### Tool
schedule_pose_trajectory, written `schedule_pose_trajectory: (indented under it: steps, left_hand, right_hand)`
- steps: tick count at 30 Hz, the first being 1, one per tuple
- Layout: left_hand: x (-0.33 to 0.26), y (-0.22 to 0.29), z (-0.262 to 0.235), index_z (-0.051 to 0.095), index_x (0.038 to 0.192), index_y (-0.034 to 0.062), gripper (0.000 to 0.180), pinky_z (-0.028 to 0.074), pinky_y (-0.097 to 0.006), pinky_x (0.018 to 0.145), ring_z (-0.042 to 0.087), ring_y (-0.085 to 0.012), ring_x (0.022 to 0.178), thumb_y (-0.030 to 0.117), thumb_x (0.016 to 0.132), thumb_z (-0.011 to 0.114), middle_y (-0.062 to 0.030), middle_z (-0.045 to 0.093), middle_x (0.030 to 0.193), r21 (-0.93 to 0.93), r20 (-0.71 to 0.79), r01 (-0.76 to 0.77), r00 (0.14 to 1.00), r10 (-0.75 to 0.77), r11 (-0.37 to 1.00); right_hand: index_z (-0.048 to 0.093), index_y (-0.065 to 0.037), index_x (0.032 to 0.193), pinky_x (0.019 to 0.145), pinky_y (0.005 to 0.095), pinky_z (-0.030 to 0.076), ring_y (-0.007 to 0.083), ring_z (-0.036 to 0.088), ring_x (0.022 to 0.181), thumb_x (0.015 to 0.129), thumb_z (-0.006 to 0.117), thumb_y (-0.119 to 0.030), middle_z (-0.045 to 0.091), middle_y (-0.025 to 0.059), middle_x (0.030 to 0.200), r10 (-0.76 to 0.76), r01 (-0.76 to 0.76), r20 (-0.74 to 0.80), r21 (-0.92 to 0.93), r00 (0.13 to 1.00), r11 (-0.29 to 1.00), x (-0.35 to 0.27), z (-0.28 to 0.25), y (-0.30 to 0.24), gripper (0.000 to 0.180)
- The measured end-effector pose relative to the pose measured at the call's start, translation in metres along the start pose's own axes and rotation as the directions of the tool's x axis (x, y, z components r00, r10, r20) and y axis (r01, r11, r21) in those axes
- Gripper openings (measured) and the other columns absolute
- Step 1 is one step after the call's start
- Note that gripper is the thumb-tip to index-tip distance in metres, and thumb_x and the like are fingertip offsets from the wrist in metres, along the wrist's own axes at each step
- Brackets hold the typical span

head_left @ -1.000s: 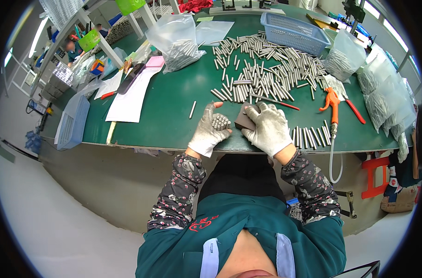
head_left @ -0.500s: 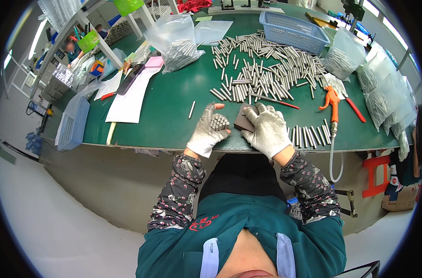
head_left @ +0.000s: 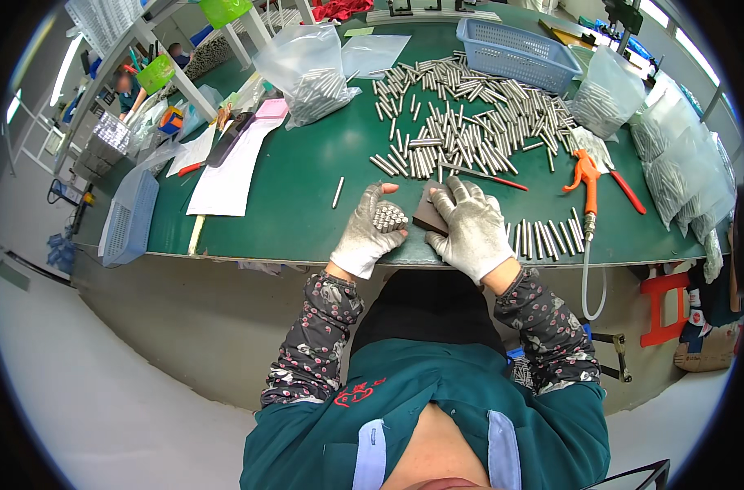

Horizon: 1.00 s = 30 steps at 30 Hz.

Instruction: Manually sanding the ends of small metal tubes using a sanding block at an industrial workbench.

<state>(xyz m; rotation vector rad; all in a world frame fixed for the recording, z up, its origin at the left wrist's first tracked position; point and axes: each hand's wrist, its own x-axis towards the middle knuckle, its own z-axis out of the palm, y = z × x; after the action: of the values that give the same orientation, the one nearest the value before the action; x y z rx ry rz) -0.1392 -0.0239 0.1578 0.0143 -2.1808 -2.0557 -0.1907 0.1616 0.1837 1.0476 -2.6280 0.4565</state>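
Moved since the earlier frame: very little; both hands keep nearly the same place, with only a slight shift of the left hand and its load.

Left to right, on the smooth green worktop [head_left: 282,204]:

- Single silver metal rod [head_left: 338,193]: lies alone just left of the left hand.
- Left hand [head_left: 362,234], in a grey-white glove with bare fingertips: curled narrow around its load.
- Tight bundle of silver cylindrical metal rods [head_left: 390,217]: within the left hand, end faces upward. Whether the lower ends rest on the surface cannot be told. Handling: even pressure from palm and fingers should keep the rods parallel and their ends level; a slack grip could let inner ones slip.
- Dark grey-brown rectangular block [head_left: 427,216]: between the hands, just beside the bundle. Handling: best kept flat and steady, clear of the left fingertips.
- Right hand [head_left: 476,227], gloved alike: closed over the block, fingers across its top, thumb at the near side.
- Loose heap of silver metal rods [head_left: 470,135]: beyond the right hand.
- Slim metal tool with red grip [head_left: 509,184]: just beyond the right hand.
- Spread row of silver metal rods [head_left: 545,241]: just right of the right hand.
- Orange plastic air gun [head_left: 586,175]: farther right.
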Motion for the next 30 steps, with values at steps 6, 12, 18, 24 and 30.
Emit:
schedule_pose_trajectory:
  steps: [6, 12, 18, 24, 30]
  left_hand:
    - [-0.002, -0.001, 0.002, 0.031, 0.136, 0.0065, 0.083, 0.046, -0.021, 0.077, 0.055, -0.0090, 0.079, -0.015, 0.064, 0.066, -0.0011, 0.056, 0.088, 0.074, 0.040, -0.059, 0.998, 0.056, 0.996]
    - [-0.003, 0.001, 0.005, 0.006, 0.147, 0.0126, 0.109, 0.045, -0.028, 0.090, 0.056, -0.0168, 0.097, -0.013, 0.061, 0.067, -0.0064, 0.056, 0.110, -0.131, 0.015, -0.053, 0.998, 0.055, 0.990]
    - [-0.002, 0.001, 0.006, 0.001, 0.148, 0.0174, 0.113, 0.047, -0.029, 0.088, 0.054, -0.0171, 0.101, -0.012, 0.063, 0.069, -0.0070, 0.051, 0.118, -0.002, 0.034, 0.093, 0.995, -0.092, 0.996]
    - [0.001, 0.004, 0.003, -0.002, 0.148, 0.0204, 0.112, 0.047, -0.025, 0.078, 0.055, -0.0113, 0.079, -0.014, 0.065, 0.067, -0.0024, 0.055, 0.086, -0.151, 0.068, 0.029, 0.998, -0.019, 0.988]
    - [-0.001, 0.000, 0.002, 0.002, 0.148, 0.0177, 0.108, 0.046, -0.022, 0.077, 0.052, -0.0093, 0.077, -0.013, 0.066, 0.065, -0.0009, 0.054, 0.085, -0.018, 0.022, -0.022, 1.000, 0.022, 1.000]
  right_hand:
    - [0.057, -0.008, 0.116, 0.087, 0.0432, 0.040, 0.0331, 0.052, 0.106, 0.066, 0.068, -0.029, 0.054, 0.0184, 0.117, 0.035, -0.030, -0.049, 0.095, 0.998, 0.995, 0.005, -0.006, 0.003, 0.056]
    - [0.063, -0.006, 0.107, 0.090, 0.0425, 0.040, 0.0355, 0.053, 0.102, 0.065, 0.068, -0.024, 0.057, 0.0185, 0.111, -0.278, 0.308, -0.136, 0.337, 0.951, 0.890, 0.012, -0.028, -0.028, 0.046]
    - [0.065, -0.006, 0.096, 0.077, 0.0426, 0.044, 0.0338, 0.057, 0.089, 0.068, 0.065, -0.025, 0.059, 0.0184, 0.101, -0.064, 0.094, -0.209, 0.138, 0.976, 0.986, 0.032, -0.033, -0.013, 0.034]
    - [0.065, -0.010, 0.098, 0.076, 0.0421, 0.042, 0.0305, 0.056, 0.088, 0.068, 0.065, -0.026, 0.059, 0.0124, 0.095, 0.030, -0.051, -0.174, -0.116, 0.984, 0.992, 0.044, -0.024, -0.009, 0.034]
    - [0.065, -0.011, 0.102, 0.083, 0.0422, 0.043, 0.0306, 0.057, 0.095, 0.065, 0.067, -0.027, 0.060, 0.0138, 0.102, 0.037, -0.037, -0.012, 0.021, 0.999, 0.999, 0.026, -0.019, -0.004, 0.040]
